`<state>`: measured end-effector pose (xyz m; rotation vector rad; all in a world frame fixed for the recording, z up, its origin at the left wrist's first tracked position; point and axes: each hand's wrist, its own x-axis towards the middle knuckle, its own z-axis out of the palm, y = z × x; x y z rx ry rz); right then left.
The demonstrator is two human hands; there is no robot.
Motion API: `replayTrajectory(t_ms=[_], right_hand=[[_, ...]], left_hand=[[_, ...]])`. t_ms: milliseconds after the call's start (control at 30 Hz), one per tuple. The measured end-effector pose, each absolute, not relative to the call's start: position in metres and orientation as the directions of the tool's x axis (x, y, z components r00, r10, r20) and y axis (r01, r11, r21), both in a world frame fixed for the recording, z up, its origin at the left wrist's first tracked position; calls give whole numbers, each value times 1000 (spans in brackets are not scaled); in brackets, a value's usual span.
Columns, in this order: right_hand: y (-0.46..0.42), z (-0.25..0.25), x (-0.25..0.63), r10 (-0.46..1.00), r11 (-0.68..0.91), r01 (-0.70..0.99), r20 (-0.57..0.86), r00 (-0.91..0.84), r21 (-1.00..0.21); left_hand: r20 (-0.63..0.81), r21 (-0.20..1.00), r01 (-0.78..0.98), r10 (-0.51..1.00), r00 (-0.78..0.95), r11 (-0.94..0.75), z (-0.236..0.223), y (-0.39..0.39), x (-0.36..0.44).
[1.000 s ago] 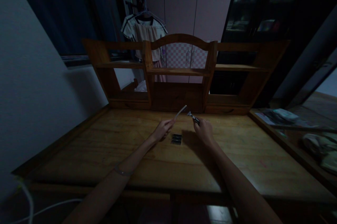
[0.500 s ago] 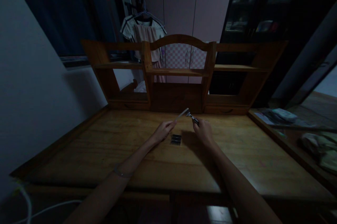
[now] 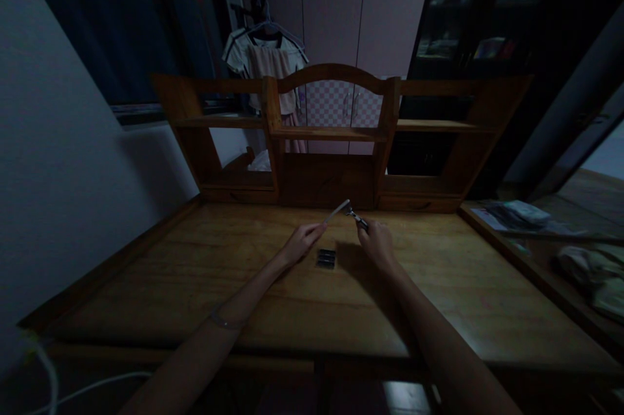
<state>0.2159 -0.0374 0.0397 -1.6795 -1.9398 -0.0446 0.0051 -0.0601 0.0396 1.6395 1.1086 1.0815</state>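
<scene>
Pinched in my left hand (image 3: 303, 240) is a slim pale stick (image 3: 335, 212), shaped like a toothbrush; whether it has bristles is too small and dim to tell. My right hand (image 3: 377, 242) is closed around the dark handle of a razor (image 3: 358, 218), its silvery head up and pointing left. The stick's far end is right at the razor head; I cannot tell if they touch. Below and between both hands, a small pack of dark razor cartridges (image 3: 326, 258) lies on the wooden desk (image 3: 273, 311).
Along the desk's back edge stands a wooden shelf unit (image 3: 327, 135) with small drawers. Clothes (image 3: 268, 64) hang behind it, in front of a pale wardrobe (image 3: 331, 12). To the right, a lower surface holds papers and plastic (image 3: 519, 213). A white cable (image 3: 102, 379) runs at lower left.
</scene>
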Motion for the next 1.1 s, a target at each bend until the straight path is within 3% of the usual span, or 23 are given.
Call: replayTrajectory(t_ms=[833,1100], right_hand=[[-39,40,215,891,211,915,452,-35,-345],[-39,40,216,882,214,917,471,-33,-336]], left_hand=[[379,844,330,906,190,-423,43,-60,6],[333,852,356,922,197,-384,43,-62,8]])
